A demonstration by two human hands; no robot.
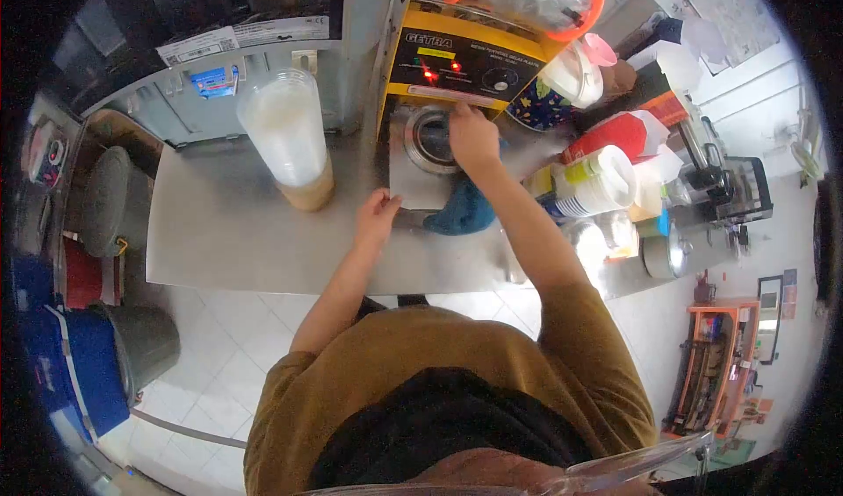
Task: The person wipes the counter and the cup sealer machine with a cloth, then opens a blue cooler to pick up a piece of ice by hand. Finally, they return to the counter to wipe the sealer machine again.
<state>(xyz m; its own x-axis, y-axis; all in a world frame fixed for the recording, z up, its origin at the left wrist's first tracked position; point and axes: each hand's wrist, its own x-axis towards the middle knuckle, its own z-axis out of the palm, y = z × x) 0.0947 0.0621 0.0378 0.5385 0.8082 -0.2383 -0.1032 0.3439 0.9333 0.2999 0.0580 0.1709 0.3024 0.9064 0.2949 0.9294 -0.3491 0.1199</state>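
Right hand [472, 136] is up at twelve o'clock, knuckles over the round steel cup ring [428, 138] of the yellow-and-black cup-sealing machine [457, 57]; fingers curl down onto the ring's right edge, though what they pinch, if anything, I cannot tell. Left hand [378, 215] sits just below, at the six o'clock corner of the machine's flat steel tray plate [413, 184], fingers bent and gripping its front-left edge. A blue cloth [464, 208] lies under the right forearm, touching the plate at its four o'clock side. Over at nine o'clock from the machine stands a tall clear plastic cup [288, 136] of milky drink with a brown layer at the bottom, upright on the stainless steel counter [219, 233], well apart from both hands. At three o'clock, a stack of white lids [597, 180] lies on its side.
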